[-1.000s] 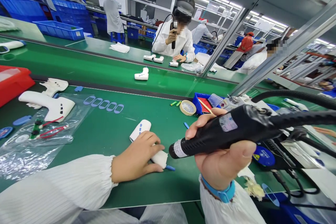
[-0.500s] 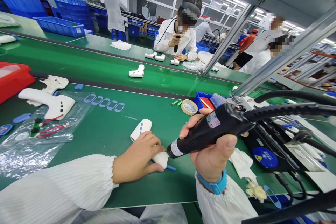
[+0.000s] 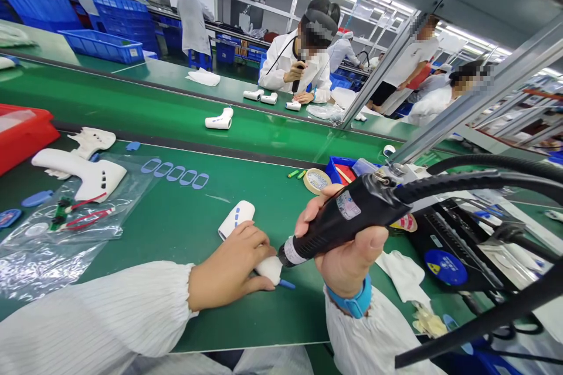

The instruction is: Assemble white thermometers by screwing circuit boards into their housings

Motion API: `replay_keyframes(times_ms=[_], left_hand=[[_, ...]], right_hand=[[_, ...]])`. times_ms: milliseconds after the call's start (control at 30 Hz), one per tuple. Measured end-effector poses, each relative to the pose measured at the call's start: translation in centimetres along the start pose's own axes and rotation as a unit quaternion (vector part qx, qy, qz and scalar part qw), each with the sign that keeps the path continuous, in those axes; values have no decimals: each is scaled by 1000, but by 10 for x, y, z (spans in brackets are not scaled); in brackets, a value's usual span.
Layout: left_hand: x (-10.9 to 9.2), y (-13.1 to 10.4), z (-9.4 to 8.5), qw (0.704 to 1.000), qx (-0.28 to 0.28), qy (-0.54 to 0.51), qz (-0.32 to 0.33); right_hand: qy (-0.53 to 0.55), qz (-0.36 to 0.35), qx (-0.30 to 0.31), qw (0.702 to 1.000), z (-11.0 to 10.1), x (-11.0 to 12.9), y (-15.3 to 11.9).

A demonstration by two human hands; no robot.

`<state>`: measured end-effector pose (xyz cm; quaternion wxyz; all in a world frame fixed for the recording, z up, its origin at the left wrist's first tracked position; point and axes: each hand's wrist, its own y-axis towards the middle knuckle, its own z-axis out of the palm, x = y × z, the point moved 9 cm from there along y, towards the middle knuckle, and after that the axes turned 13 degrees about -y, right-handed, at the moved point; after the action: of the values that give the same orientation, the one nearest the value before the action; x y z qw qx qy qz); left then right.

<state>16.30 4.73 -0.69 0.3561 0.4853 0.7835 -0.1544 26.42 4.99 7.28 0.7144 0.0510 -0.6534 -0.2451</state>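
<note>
My left hand [image 3: 233,266] is closed over a white plastic thermometer-gun housing [image 3: 237,214] lying on the green bench. Part of it with blue buttons shows beyond the fingers, a rounded white end emerges beside the thumb, and the middle is hidden. A narrow blue piece [image 3: 287,284] pokes out by that end. My right hand [image 3: 352,258] grips a thick black cylindrical hand tool [image 3: 329,225], cabled at its rear. The tool's white-banded tip points down-left, right at the rounded end; whether they touch I cannot tell.
Left of my hands lie white housing shells [image 3: 83,173], a clear plastic bag [image 3: 88,222] with wired circuit parts, and blue oval rings [image 3: 176,173]. A red bin [image 3: 26,135] stands far left. At right sits a black machine [image 3: 444,240]. A co-worker [image 3: 303,53] sits beyond the belt [image 3: 167,108].
The black tool and my right hand have shifted slightly left. My left hand stays almost still on the housing. On the belt, another white housing has slid left.
</note>
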Motion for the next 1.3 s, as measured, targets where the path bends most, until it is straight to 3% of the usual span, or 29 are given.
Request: replay_keyframes(times_ms=[100, 200, 267, 333, 400, 500, 567, 633, 700, 767, 833, 900, 967, 1100, 1200, 1300], left_hand=[[1, -1, 0, 1000, -8, 5, 6], [-1, -3, 2, 999, -13, 29, 26], [-4, -3, 3, 998, -11, 47, 44], [-6, -4, 2, 997, -6, 44, 58], [-9, -5, -7, 997, -18, 18, 67], [-5, -11, -39, 992, -107, -46, 46], [5, -19, -66, 973, -194, -127, 4], [17, -27, -86, 930, -263, -250, -49], [26, -31, -96, 867, -303, -382, -100], [31, -30, -96, 807, -313, -480, -142], [34, -26, -92, 767, -301, -541, -169], [38, -22, -84, 740, -287, -578, -188], [45, -20, -77, 718, -285, -602, -201], [59, -22, -66, 685, -293, -634, -209], [64, -22, -60, 661, -287, -659, -213], [68, -24, -55, 639, -283, -680, -223]], right_hand=[[5, -6, 8, 1000, -2, 4, -2], [-33, -29, 10, 999, -18, 27, -3], [-108, -55, 30, 992, -32, 52, -3], [-215, -83, 101, 968, -41, 74, -6], [-341, -119, 199, 911, -46, 84, -18], [-557, -159, 310, 754, -63, 60, -46], [-644, -212, 324, 660, -80, 38, -66], [-696, -269, 317, 586, -96, 21, -82], [-724, -294, 294, 550, -109, 14, -86], [-735, -285, 263, 556, -113, 18, -77], [-735, -255, 249, 577, -104, 22, -56], [-735, -222, 280, 576, -80, 13, -29], [-768, -162, 341, 517, -54, -21, 2], [-799, -128, 355, 468, -14, -84, 68], [-822, -102, 363, 427, -4, -120, 96], [-830, -96, 375, 401, 0, -132, 103]])
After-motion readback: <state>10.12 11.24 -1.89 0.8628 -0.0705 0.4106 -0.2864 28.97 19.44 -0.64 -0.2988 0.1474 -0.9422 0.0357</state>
